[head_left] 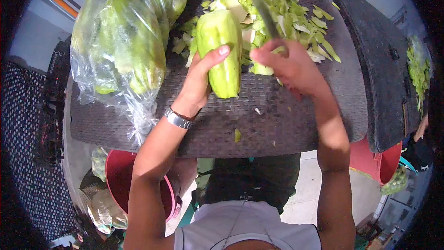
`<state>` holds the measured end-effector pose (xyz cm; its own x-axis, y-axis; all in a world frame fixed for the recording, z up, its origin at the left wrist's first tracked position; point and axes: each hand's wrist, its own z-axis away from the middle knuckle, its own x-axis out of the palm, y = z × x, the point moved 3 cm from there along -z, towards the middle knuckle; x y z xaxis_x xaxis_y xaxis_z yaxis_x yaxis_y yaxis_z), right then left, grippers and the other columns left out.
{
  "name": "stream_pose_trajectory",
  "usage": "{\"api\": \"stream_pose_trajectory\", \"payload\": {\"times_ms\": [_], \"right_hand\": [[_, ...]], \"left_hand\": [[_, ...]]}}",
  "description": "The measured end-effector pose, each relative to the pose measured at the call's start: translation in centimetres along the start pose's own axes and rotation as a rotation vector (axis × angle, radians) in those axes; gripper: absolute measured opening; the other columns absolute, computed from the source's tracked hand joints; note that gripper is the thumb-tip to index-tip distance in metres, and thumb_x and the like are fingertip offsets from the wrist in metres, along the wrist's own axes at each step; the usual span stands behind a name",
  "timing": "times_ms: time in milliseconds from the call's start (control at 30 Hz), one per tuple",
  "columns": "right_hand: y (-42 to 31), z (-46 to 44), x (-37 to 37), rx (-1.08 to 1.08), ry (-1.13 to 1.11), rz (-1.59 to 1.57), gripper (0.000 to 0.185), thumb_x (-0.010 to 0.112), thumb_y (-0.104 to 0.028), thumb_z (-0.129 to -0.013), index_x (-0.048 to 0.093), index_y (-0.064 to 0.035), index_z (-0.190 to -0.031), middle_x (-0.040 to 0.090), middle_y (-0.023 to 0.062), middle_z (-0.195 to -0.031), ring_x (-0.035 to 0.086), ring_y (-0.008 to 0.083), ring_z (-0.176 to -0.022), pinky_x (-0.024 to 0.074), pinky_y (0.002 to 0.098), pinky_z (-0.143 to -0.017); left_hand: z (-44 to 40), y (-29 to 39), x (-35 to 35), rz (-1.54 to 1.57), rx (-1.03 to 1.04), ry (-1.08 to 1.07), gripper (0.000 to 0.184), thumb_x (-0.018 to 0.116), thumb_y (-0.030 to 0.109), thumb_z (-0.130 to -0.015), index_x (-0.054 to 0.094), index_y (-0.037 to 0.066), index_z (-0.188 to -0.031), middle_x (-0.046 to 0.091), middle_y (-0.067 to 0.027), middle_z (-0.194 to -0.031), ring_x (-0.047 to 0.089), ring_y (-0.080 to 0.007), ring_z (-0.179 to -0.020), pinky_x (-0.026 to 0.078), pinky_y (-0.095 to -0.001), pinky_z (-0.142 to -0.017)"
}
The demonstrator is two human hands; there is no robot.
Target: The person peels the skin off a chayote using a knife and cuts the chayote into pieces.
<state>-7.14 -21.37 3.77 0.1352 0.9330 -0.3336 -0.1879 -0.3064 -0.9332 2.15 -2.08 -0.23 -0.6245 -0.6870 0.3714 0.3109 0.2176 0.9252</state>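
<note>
A pale green, peeled green papaya stands nearly upright over the near middle of the table, with faceted cut sides. My left hand is wrapped round its lower left side, thumb across the front, a metal watch on the wrist. To the right, my right hand is closed round a knife, apart from the papaya. The knife's blade points up and away, blurred by motion; its handle is mostly hidden in my fist. Behind both hands spreads a heap of green peelings.
A clear plastic bag of green produce lies at the left of the dark woven-pattern table. Below the table edge are a red bin at left and another red container at right. A dark panel stands along the right side.
</note>
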Motion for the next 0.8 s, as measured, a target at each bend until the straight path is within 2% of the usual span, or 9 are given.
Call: {"api": "stream_pose_trajectory", "payload": {"times_ms": [67, 267, 367, 400, 500, 533, 633, 700, 800], "right_hand": [[0.0, 0.2, 1.1, 0.021, -0.041, 0.028, 0.066, 0.08, -0.055, -0.082, 0.064, 0.0017, -0.111, 0.052, -0.0004, -0.058, 0.045, 0.0078, -0.043, 0.0308, 0.0251, -0.039], [0.8, 0.1, 1.7, 0.097, -0.079, -0.082, 0.056, 0.081, -0.053, -0.081, 0.061, -0.0015, -0.093, 0.048, -0.0039, -0.057, 0.041, 0.0046, -0.042, 0.029, 0.0246, -0.038], [1.4, -0.1, 0.6, 0.211, -0.096, -0.234, 0.057, 0.084, -0.056, -0.076, 0.066, -0.0033, -0.085, 0.049, -0.0036, -0.054, 0.043, 0.0086, -0.04, 0.0358, 0.0282, -0.04], [1.4, -0.3, 0.5, 0.169, -0.094, -0.284, 0.052, 0.084, -0.053, -0.078, 0.064, -0.0054, -0.083, 0.046, -0.0049, -0.053, 0.04, 0.0074, -0.039, 0.033, 0.0274, -0.039], [1.4, -0.5, 0.1, 0.078, -0.072, -0.409, 0.042, 0.083, -0.046, -0.083, 0.06, -0.0104, -0.08, 0.04, -0.0079, -0.051, 0.034, 0.0048, -0.037, 0.0267, 0.0255, -0.036], [1.2, -0.5, -0.1, 0.062, -0.056, -0.435, 0.04, 0.082, -0.044, -0.084, 0.06, -0.011, -0.08, 0.04, -0.0082, -0.051, 0.034, 0.0046, -0.037, 0.026, 0.0252, -0.036], [2.1, -1.0, -0.8, 0.06, -0.01, -0.535, 0.037, 0.081, -0.041, -0.085, 0.059, -0.0121, -0.08, 0.039, -0.0086, -0.051, 0.035, 0.0042, -0.037, 0.0257, 0.0245, -0.036], [2.4, -1.2, -1.0, 0.074, 0.034, -0.591, 0.037, 0.08, -0.042, -0.086, 0.058, -0.0125, -0.079, 0.038, -0.0087, -0.051, 0.035, 0.0041, -0.037, 0.0262, 0.024, -0.036], [2.1, -1.2, -1.0, 0.076, 0.094, -0.602, 0.04, 0.079, -0.046, -0.086, 0.058, -0.0123, -0.079, 0.039, -0.0085, -0.052, 0.035, 0.0036, -0.038, 0.0275, 0.0231, -0.036]], "left_hand": [[-0.2, -0.1, 0.1, 0.107, -0.039, 0.034, 0.071, 0.073, 0.045, -0.091, 0.049, 0.003, -0.142, 0.065, -0.0099, -0.122, 0.065, -0.0225, -0.112, 0.052, -0.038, -0.099], [-0.1, 0.1, 0.1, 0.131, 0.08, 0.019, 0.071, 0.064, 0.051, -0.097, 0.046, 0.003, -0.146, 0.06, -0.0149, -0.139, 0.06, -0.0305, -0.127, 0.048, -0.0456, -0.107], [0.0, 0.3, 0.0, 0.301, 0.145, -0.077, 0.074, 0.067, 0.052, -0.095, 0.044, 0.005, -0.148, 0.055, -0.0157, -0.146, 0.055, -0.0341, -0.133, 0.046, -0.0522, -0.109], [0.1, 0.7, 0.2, 0.37, 0.166, -0.113, 0.078, 0.059, 0.061, -0.097, 0.042, 0.005, -0.15, 0.056, -0.0137, -0.146, 0.056, -0.0314, -0.132, 0.048, -0.0548, -0.104], [0.5, 2.1, 1.1, 0.622, 0.032, -0.262, 0.095, 0.045, 0.081, -0.091, 0.041, 0.009, -0.153, 0.052, -0.0148, -0.15, 0.052, -0.036, -0.136, 0.048, -0.0605, -0.104], [0.4, 2.2, 1.0, 0.604, -0.006, -0.21, 0.104, 0.033, 0.09, -0.087, 0.042, 0.009, -0.152, 0.055, -0.0142, -0.147, 0.053, -0.0365, -0.135, 0.05, -0.0614, -0.1], [-0.5, 1.2, -0.8, 0.772, -0.017, -0.381, 0.101, 0.035, 0.088, -0.088, 0.046, 0.008, -0.149, 0.059, -0.0149, -0.143, 0.058, -0.0373, -0.128, 0.055, -0.0596, -0.093], [-1.6, 0.1, -1.9, 0.66, -0.038, -0.449, 0.095, 0.037, 0.083, -0.091, 0.048, 0.008, -0.147, 0.06, -0.0162, -0.141, 0.061, -0.0375, -0.123, 0.057, -0.0586, -0.088], [-0.7, 0.0, -0.8, 0.408, -0.102, -0.241, 0.082, 0.044, 0.072, -0.096, 0.049, 0.008, -0.146, 0.06, -0.0198, -0.14, 0.065, -0.0376, -0.118, 0.06, -0.0569, -0.082]]}}
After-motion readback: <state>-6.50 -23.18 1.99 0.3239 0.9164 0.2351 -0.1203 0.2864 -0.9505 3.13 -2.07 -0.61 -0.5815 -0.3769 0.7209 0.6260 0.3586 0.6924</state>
